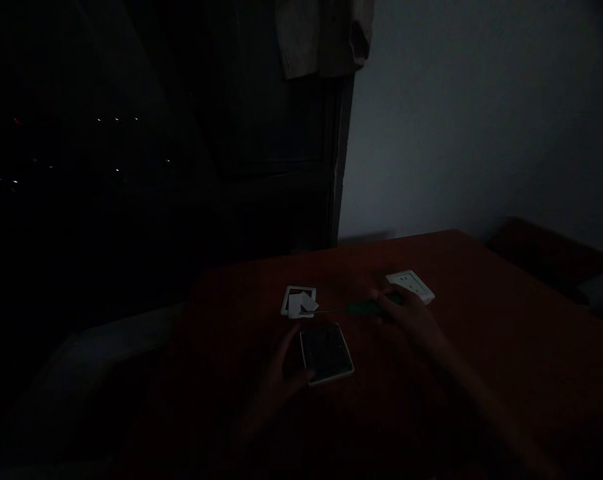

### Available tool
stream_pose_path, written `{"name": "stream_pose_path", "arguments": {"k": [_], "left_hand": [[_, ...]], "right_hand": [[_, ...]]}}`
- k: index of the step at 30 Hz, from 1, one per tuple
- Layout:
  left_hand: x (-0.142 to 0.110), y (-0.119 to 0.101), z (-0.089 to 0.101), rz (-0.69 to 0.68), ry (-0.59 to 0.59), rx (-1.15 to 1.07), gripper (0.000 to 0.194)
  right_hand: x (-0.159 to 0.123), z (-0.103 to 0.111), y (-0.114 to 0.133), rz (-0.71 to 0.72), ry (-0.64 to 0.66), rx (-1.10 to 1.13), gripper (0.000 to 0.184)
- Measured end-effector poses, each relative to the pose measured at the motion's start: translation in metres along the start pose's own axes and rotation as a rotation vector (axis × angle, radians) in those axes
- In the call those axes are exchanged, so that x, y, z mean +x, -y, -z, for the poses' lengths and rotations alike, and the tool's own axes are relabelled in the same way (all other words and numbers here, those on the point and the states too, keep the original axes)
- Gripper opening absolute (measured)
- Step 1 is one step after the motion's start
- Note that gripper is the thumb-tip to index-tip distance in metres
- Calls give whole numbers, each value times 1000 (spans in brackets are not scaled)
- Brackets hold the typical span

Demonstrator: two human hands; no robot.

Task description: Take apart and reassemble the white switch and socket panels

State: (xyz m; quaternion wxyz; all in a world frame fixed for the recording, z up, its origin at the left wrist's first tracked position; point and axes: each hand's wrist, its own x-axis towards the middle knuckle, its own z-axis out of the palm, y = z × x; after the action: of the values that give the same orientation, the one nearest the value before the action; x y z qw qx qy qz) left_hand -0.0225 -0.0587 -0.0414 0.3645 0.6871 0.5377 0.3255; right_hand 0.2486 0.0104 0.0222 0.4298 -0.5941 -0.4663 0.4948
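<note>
The room is very dark. In my right hand (406,310) is a screwdriver (368,307), its green handle gripped in the fingers. Its thin shaft points left, with the tip by some small white pieces (302,304). These pieces lie against a white square frame (284,300). My left hand (280,383) has thumb and fingers spread at the left side of a square wall socket or switch unit (326,353). That unit shows a dark back inside a white rim, and the thumb appears to touch its lower left corner.
A white socket plate (411,283) with slots lies just beyond my right hand. Everything rests on a reddish-brown table (481,320). A pale wall (471,127) rises behind it, beside a dark window or door frame (338,160). Cloth (321,40) hangs above.
</note>
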Motion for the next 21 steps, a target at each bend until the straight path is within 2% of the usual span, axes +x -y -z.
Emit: {"name": "stream_pose_path", "arguments": {"k": [4, 7, 13, 21], "left_hand": [[17, 0, 14, 62, -84, 158, 53], [41, 4, 27, -17, -118, 295, 49], [82, 19, 38, -168, -73, 489, 49], [94, 21, 36, -195, -54, 520, 52]], "right_hand": [[3, -5, -38, -177, 116, 186, 29], [1, -15, -47, -238, 221, 301, 27], [3, -30, -52, -214, 340, 451, 31], [8, -34, -68, -161, 350, 516, 31]]}}
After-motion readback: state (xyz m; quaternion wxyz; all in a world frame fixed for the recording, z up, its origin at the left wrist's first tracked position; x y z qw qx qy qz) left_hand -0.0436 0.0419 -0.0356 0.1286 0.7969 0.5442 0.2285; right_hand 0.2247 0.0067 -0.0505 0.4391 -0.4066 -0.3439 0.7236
